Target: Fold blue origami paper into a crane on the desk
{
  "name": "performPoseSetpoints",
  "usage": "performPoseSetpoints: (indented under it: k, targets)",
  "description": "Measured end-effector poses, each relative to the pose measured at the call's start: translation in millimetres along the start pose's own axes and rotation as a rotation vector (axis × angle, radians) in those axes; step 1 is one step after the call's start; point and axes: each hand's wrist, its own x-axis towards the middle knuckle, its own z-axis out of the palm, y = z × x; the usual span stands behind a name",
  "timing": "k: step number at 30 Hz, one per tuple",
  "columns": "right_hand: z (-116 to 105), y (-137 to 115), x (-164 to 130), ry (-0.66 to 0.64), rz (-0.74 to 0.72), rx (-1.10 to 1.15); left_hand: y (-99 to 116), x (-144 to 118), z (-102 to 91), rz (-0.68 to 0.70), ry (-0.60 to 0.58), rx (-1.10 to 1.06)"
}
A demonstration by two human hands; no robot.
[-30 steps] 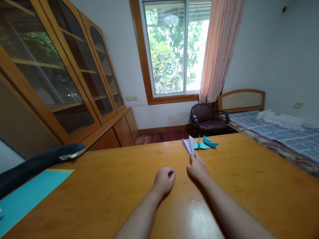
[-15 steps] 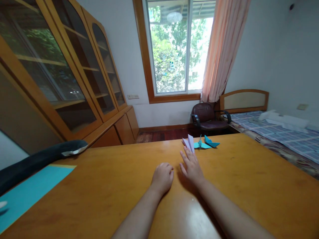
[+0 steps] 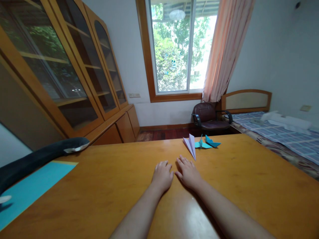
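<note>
I had both hands resting flat on the table (image 3: pixel 249 186), side by side and almost touching. My left hand (image 3: pixel 162 174) lay palm down with its fingers loosely curled, holding nothing. My right hand (image 3: pixel 188 172) lay just beside it, fingers stretched forward and a little spread, also holding nothing. Both forearms ran straight back toward me along the wood, wrists low and relaxed.

The pale purple paper plane (image 3: pixel 190 146) sat just beyond my right fingertips, clear of them, its nose pointing back toward me and its wings folded up. Right behind it, near the far edge of the table, lay the blue folded paper shapes (image 3: pixel 206 143), touching or nearly touching the plane; I could not tell which.

As I judged it, doing this well meant keeping my hands off the plane so its creases stayed crisp, and moving slowly beside it so a brushing finger would not push it into the blue pieces.

A blue sheet (image 3: pixel 32 189) lay at the table's left edge, with a dark padded thing (image 3: pixel 42 157) beside it.
</note>
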Motion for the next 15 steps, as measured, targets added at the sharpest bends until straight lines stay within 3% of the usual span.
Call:
performPoseSetpoints:
  k: [15]
  targets:
    - [-3.7, 0.3, 0.5, -0.068, -0.007, -0.026, 0.4, 1.1, 2.5, -0.076, -0.156, 0.051]
